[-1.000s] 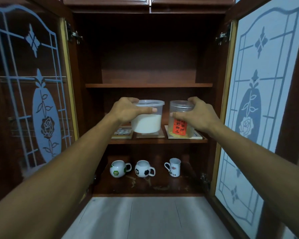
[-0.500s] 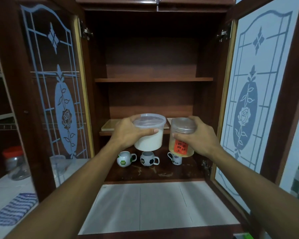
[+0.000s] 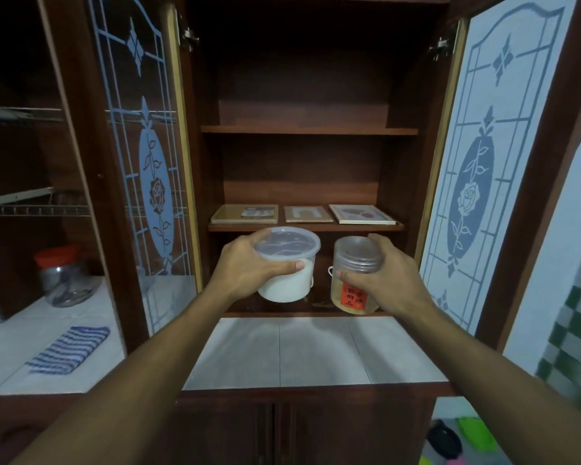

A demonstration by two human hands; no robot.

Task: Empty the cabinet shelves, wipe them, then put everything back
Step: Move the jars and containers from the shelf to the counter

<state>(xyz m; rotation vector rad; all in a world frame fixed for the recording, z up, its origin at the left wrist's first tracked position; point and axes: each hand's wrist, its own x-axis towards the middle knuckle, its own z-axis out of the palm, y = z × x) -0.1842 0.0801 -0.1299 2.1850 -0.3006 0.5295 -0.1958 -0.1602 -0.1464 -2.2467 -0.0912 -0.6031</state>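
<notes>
Grip on two containers at once, one per hand: left hand (image 3: 249,273) curled round white tub (image 3: 289,286), thumb across the front wall just under the clear lid, other fingers out of sight behind; taken high on the wall, probably for the lid rim's catch against slipping. Likewise right hand (image 3: 393,283) wrapped round clear jar (image 3: 356,260) from its right side, thumb pressed just above the red label, palm against the ribbed neck. Both upright and level, likely to spare the contents: white powder in the tub, something pale yellow in the jar. Both in the air, side by side, close but apart, in front of the cabinet's lowest opening and above the back edge of tiled counter (image 3: 316,350). Judged as the emptying stage, mid-carry, with set-down on the counter the obvious next call. Behind and above, middle shelf (image 3: 306,227) with three flat framed pieces (image 3: 306,213) lying in a row, not yet removed. Upper shelf (image 3: 309,130) seen only edge-on, top surface not readable. Lowest shelf mostly hidden by the containers, only a sliver of white handle showing between them. Glass doors (image 3: 483,162) swung wide to either side, giving both arms room. Off to the left on the counter, striped cloth (image 3: 69,349) lying flat, presumably for the wiping, near glass jar with red lid (image 3: 64,276).
</notes>
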